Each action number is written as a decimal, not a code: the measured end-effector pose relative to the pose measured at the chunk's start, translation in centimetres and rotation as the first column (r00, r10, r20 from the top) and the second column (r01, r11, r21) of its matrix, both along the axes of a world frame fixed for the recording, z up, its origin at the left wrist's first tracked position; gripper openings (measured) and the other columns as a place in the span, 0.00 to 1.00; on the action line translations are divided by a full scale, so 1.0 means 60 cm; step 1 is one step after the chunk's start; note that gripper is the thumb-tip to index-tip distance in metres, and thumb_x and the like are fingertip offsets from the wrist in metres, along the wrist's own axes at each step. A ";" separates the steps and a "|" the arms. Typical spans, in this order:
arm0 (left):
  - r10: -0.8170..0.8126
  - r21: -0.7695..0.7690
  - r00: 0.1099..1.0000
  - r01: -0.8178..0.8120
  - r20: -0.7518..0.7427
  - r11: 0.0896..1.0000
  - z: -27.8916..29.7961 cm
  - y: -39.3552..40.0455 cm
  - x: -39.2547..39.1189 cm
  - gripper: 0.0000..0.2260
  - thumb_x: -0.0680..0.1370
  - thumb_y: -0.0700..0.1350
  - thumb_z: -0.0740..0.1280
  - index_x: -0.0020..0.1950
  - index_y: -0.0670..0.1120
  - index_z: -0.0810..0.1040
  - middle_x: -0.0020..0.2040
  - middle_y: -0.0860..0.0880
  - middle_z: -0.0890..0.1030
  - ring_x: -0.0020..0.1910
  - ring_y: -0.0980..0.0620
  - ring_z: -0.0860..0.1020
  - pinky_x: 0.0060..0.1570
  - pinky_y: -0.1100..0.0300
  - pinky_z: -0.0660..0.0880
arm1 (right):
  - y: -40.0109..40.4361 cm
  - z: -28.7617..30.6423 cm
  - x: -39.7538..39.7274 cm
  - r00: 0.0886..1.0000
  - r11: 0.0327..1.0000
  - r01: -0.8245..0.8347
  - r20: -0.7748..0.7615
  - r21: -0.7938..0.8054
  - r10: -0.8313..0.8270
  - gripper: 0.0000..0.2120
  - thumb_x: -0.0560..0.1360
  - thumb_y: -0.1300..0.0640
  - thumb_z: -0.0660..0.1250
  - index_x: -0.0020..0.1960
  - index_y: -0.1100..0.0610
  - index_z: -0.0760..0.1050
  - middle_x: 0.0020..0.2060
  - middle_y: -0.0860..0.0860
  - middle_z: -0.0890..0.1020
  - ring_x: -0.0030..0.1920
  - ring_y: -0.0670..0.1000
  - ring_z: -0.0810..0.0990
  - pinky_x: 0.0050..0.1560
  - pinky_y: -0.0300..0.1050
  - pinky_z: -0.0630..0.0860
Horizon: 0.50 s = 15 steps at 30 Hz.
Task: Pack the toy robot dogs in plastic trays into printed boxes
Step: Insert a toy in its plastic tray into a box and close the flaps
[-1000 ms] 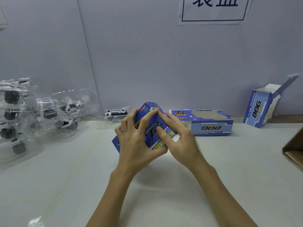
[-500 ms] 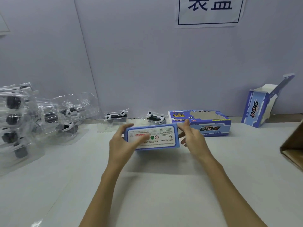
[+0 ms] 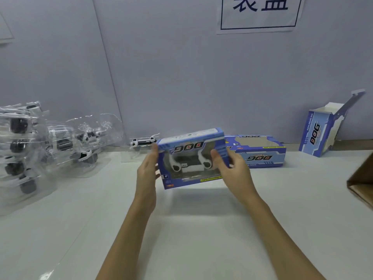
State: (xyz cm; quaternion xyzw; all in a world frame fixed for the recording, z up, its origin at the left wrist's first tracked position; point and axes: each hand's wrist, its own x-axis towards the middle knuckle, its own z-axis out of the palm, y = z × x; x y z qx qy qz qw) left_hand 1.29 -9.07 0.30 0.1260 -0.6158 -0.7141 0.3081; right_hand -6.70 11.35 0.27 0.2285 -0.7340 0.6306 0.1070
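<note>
I hold a closed blue printed box (image 3: 191, 158) above the white table, its window turned toward me and upside down. A white and black toy robot dog (image 3: 190, 164) shows through the window. My left hand (image 3: 147, 174) grips the box's left end. My right hand (image 3: 230, 168) grips its right end, thumb on the window face. Another printed box (image 3: 262, 152) lies flat behind it by the wall. An open printed box (image 3: 321, 132) stands at the back right with its flap up. A toy dog in a plastic tray (image 3: 143, 143) sits by the wall.
A pile of clear plastic trays with toy dogs (image 3: 40, 146) fills the left of the table (image 3: 201, 229). A brown cardboard carton (image 3: 361, 184) juts in at the right edge. A paper sign (image 3: 260, 11) hangs on the grey wall.
I have turned the box from its white label side to its window face and lifted it slightly. My right hand, loose beside it before, now grips its right end.
</note>
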 end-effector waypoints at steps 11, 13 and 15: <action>-0.176 0.116 0.984 0.172 0.021 0.978 -0.027 0.040 -0.016 0.22 0.77 0.59 0.70 0.68 0.55 0.69 0.55 0.51 0.87 0.50 0.45 0.87 0.44 0.53 0.84 | 0.002 -0.013 -0.020 0.992 0.995 -0.041 0.119 -0.086 0.051 0.32 0.78 0.33 0.61 0.69 0.57 0.79 0.55 0.56 0.83 0.55 0.53 0.81 0.57 0.47 0.78; -0.220 0.197 0.975 0.208 0.040 0.958 -0.030 0.046 -0.018 0.27 0.71 0.58 0.74 0.65 0.54 0.66 0.51 0.49 0.88 0.46 0.46 0.88 0.38 0.56 0.84 | 0.000 -0.011 -0.017 0.978 0.976 0.025 0.209 -0.214 0.021 0.33 0.74 0.30 0.65 0.71 0.48 0.77 0.59 0.44 0.84 0.57 0.37 0.81 0.55 0.31 0.77; -0.232 0.231 0.973 0.225 0.001 0.947 -0.029 0.044 -0.021 0.32 0.68 0.55 0.77 0.66 0.57 0.64 0.52 0.47 0.88 0.46 0.45 0.88 0.38 0.54 0.84 | -0.003 -0.003 -0.012 0.958 0.920 0.095 0.286 -0.379 0.019 0.43 0.68 0.27 0.70 0.78 0.44 0.69 0.65 0.43 0.81 0.64 0.37 0.77 0.68 0.36 0.73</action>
